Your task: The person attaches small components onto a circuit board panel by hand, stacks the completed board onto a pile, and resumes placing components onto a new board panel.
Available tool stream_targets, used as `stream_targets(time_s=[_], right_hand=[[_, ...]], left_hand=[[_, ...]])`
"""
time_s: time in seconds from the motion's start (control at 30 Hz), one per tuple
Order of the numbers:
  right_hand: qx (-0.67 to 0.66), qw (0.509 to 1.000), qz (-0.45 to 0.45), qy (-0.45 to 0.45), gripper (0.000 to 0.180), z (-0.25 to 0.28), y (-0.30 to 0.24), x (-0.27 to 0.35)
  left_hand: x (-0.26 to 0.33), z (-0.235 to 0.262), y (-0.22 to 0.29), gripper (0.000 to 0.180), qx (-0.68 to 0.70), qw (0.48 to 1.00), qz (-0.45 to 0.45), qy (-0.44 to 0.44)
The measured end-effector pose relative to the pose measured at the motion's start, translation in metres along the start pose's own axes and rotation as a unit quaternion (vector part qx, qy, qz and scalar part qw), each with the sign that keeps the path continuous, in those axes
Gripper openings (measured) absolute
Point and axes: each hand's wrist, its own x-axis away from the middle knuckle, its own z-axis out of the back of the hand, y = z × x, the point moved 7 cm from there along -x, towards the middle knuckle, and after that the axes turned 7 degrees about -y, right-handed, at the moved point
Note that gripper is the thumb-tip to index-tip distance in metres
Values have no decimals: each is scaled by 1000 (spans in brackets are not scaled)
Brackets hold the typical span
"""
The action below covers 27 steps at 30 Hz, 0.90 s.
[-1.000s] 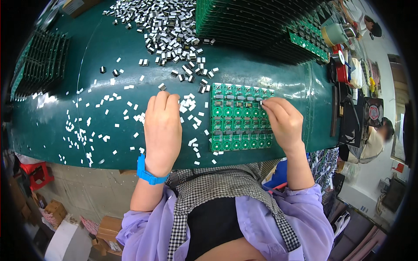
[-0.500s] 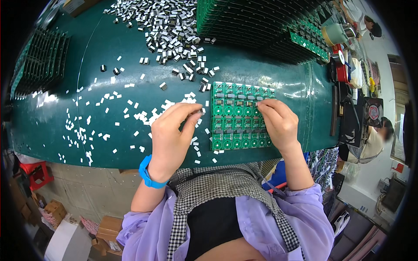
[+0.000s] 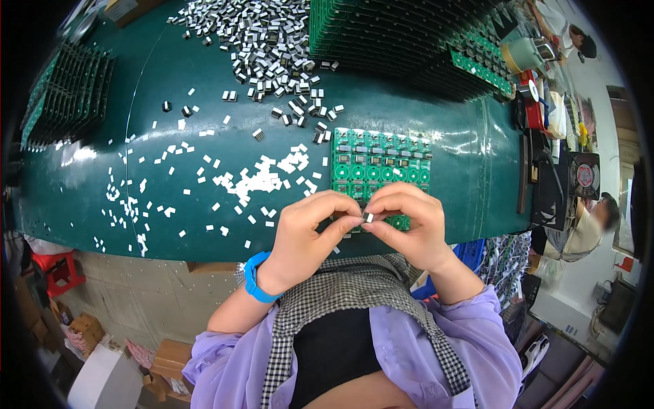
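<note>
Left hand [image 3: 310,235] and right hand [image 3: 409,221] meet fingertip to fingertip, both pinching one small white part [image 3: 368,217] just over the near edge of the green circuit panel [image 3: 381,160], at 6 o'clock of it. A loose pinch could drop it among the scattered white pieces [image 3: 255,180] at 9 o'clock. Half a second ago the hands were apart

The circuit board panel [image 3: 381,163] lies on the table [image 3: 449,211], right of the scattered small pieces [image 3: 259,180]. Behind both lies the component heap [image 3: 272,41]; stacked boards [image 3: 65,92] occupy the far left.
</note>
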Motion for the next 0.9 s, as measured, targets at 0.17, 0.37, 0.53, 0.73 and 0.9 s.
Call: stream_targets(time_s=[0.17,0.37,0.53,0.73,0.9], right_hand=[[-256,963,-63,-58,16,-9,23,6],[182,978,103,16,22,-3,-13,8],[187,973,91,106,20,4,-18,17],[43,995,47,74,18,9,-1,12],[27,997,40,53,17,10,6,12]], left_hand=[[-1,-10,17,10,-23,995,-73,-66],[2,-9,14,23,-148,985,-83,-1],[4,-9,31,18,-224,956,-183,42],[-5,-9,36,16,-217,955,-200,10],[-4,-9,34,15,-219,957,-193,8]])
